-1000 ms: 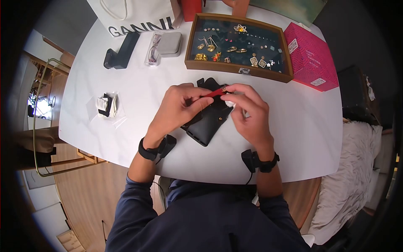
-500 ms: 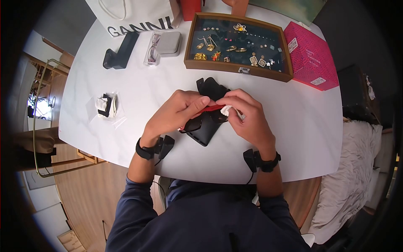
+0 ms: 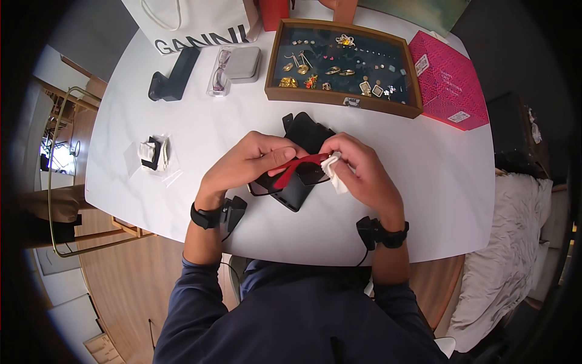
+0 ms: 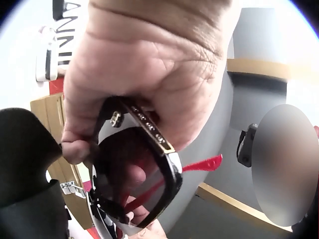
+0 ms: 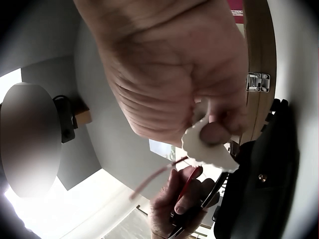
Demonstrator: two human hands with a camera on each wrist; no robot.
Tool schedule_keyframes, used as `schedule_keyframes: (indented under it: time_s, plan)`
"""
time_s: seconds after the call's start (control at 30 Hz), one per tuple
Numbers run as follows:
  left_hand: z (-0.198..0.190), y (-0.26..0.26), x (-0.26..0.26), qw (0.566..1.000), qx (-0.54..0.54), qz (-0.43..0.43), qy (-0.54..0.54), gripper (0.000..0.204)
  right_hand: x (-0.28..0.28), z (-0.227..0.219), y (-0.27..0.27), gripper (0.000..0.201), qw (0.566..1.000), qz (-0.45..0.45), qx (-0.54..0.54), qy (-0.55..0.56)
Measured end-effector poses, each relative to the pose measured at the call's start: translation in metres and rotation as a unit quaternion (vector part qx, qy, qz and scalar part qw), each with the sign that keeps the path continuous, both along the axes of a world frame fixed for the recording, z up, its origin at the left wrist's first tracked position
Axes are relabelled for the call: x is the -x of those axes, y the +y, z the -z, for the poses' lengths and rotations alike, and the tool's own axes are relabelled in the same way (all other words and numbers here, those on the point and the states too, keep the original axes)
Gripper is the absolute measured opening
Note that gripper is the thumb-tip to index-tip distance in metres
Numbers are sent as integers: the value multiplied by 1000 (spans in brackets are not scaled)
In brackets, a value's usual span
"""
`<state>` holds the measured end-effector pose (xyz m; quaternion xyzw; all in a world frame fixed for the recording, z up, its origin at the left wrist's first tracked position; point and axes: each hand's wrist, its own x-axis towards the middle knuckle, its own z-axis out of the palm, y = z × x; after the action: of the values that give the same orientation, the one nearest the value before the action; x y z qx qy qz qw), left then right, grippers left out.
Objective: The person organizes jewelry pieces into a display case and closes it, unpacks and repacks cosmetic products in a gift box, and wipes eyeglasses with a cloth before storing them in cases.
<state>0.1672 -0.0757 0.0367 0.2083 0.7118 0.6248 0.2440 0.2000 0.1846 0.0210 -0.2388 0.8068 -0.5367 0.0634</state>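
Over a black leather case (image 3: 306, 130) on the table, both hands have hold of a pair of sunglasses (image 3: 312, 175) with dark lenses and red temples. My left hand (image 3: 242, 162) grips one end of the frame; in the left wrist view its fingers curl behind a lens beside a gold-trimmed hinge. At the other end my right hand (image 3: 365, 170) pinches a white cloth (image 5: 199, 144) with a scalloped edge against the frame. The sunglasses partly cover the case, which has a metal snap visible in the right wrist view.
Beyond the hands stands a glass-topped jewelry box (image 3: 344, 94), with a pink box (image 3: 450, 82) to its right. Back left are a paper bag (image 3: 200, 21), a dark elongated case (image 3: 177, 76), clear-framed glasses (image 3: 221, 73) and a grey case (image 3: 244, 64). A small plastic-wrapped bundle (image 3: 151, 151) lies left.
The sunglasses have turned and come lower toward the body, so both lenses and a red temple now show. Both hands moved slightly apart; the white cloth shows more beneath the right hand.
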Motion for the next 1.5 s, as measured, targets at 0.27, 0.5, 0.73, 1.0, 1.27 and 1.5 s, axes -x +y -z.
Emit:
schedule_keyframes:
  time_s: [0.27, 0.5, 0.73, 1.0, 1.27, 1.5]
  plan:
    - [0, -8, 7, 987, -26, -53, 150, 18, 2, -3, 10, 25, 943, 53, 309, -114]
    - [7, -7, 13, 931, 4, -124, 343, 14, 9, 7, 16, 25, 887, 244, 367, -135]
    - [3, 24, -13, 964, -30, -128, 230, 9, 12, 23, -4, 27, 905, 357, 228, 23]
    - [14, 33, -14, 942, -4, -78, 327, 6, 8, 25, -17, 29, 903, 342, -123, 230]
    - [19, 39, -12, 932, -17, -122, 340, 10, -9, 19, -47, 27, 933, 170, -71, 309]
    - [20, 39, -11, 933, -13, -114, 341, 5, 0, 17, -34, 22, 921, 221, -76, 312]
